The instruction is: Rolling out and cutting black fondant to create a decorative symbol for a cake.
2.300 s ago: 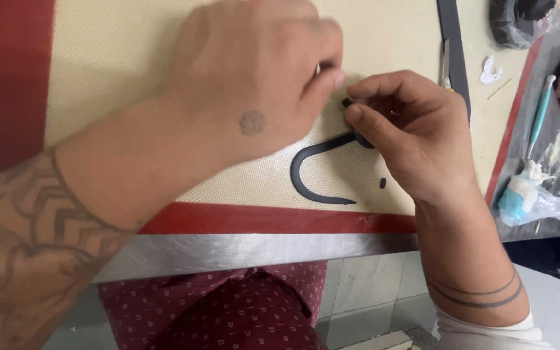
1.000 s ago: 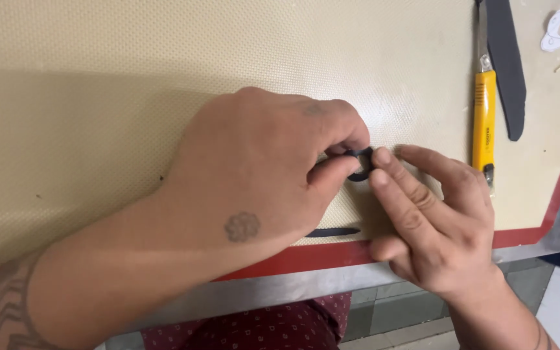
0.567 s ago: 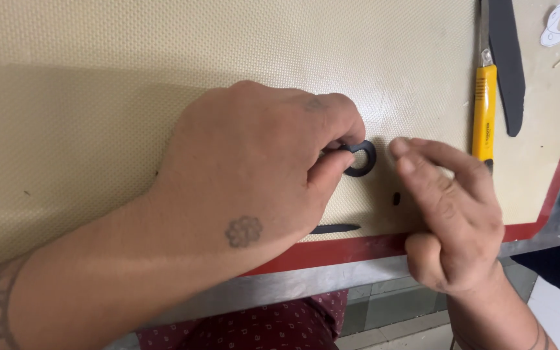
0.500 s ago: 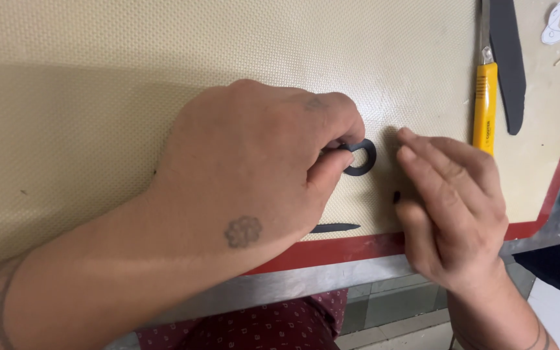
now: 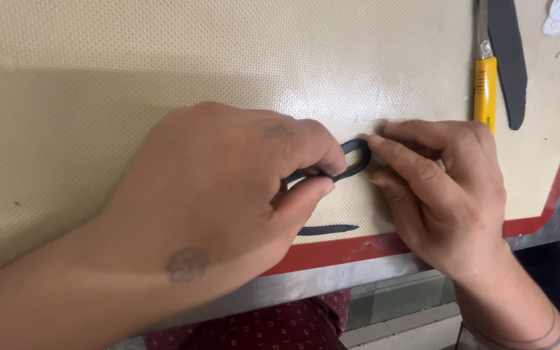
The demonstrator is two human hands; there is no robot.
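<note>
Dark pliable strip (image 5: 355, 158), formerly a small round ring beside the left thumb, had been drawn into an elongated oval loop on the mat (image 5: 163, 58). A moment earlier the right hand (image 5: 445, 201) had sat apart from the ring; it had since closed in and touched the loop's right end. The left hand (image 5: 228, 188) had kept its place.

Left hand: palm down on the mat, wrist entering from the lower left, thumb and forefinger pressed together, pinching the loop's left portion. The remaining fingers were curled under the hand.

Right hand: palm down, wrist entering from the lower right, fingers (image 5: 416, 165) held close together with the tips pressed against the loop's right end. The thumb was hidden, so a pinch could not be confirmed.

The loop lay flat between the two hands, near the mat's front red border (image 5: 384, 246). A short dark sliver (image 5: 327, 229) lay just above that border, below the loop. A yellow-handled knife (image 5: 485, 84) and a dark flat strip (image 5: 508, 58) lay side by side at the upper right, well apart from the hands. The mat rested on a metal surface (image 5: 358, 275).
</note>
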